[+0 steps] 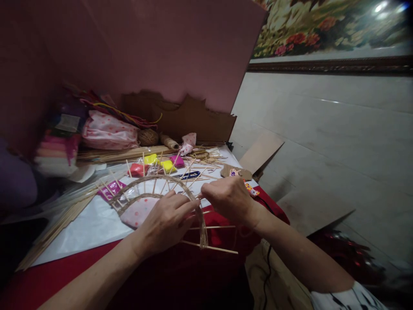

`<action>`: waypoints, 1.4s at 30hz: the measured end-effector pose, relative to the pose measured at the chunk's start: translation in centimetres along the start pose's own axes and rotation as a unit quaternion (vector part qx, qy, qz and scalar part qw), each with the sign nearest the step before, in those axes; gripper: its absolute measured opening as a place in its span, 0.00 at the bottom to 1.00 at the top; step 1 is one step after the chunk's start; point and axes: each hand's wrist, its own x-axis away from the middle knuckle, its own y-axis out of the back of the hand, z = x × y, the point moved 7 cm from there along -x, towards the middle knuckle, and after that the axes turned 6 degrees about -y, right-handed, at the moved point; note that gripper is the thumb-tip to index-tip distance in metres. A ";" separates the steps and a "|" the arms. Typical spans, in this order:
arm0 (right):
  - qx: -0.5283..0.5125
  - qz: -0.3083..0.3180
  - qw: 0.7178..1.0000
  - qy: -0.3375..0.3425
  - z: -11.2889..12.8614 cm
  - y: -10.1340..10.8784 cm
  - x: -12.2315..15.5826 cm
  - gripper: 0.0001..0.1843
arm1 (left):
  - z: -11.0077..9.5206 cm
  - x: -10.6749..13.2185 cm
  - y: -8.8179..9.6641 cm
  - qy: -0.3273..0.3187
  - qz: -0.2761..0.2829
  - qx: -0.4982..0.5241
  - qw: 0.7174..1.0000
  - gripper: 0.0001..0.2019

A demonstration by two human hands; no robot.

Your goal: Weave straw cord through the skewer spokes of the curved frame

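Observation:
A round woven frame (pixel 151 181) of twine wound around thin wooden skewers lies on white paper (pixel 93 224), with skewer spokes sticking out all round. My left hand (pixel 167 221) rests on the frame's near right side, its fingers curled and pinching the woven band. My right hand (pixel 229 197) is closed just to the right, fingertips meeting the left hand's at the band, gripping the twine there. A pink dotted fabric piece (pixel 138 211) sits in the frame's centre.
Small coloured packets (pixel 161 163), a twine ball (pixel 148 137), a skewer bundle (pixel 125 154), pink dotted cloth (pixel 108 131) and stacked felt (pixel 56 150) crowd the back. Torn cardboard (pixel 180 116) leans on the pink wall. A red cloth (pixel 226 234) covers the table.

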 end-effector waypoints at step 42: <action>-0.214 -0.113 0.962 -0.124 -0.7 2.6 4.6 0.07 | 1.0 0.1 -0.4 0.051 -0.005 0.048 0.998 0.06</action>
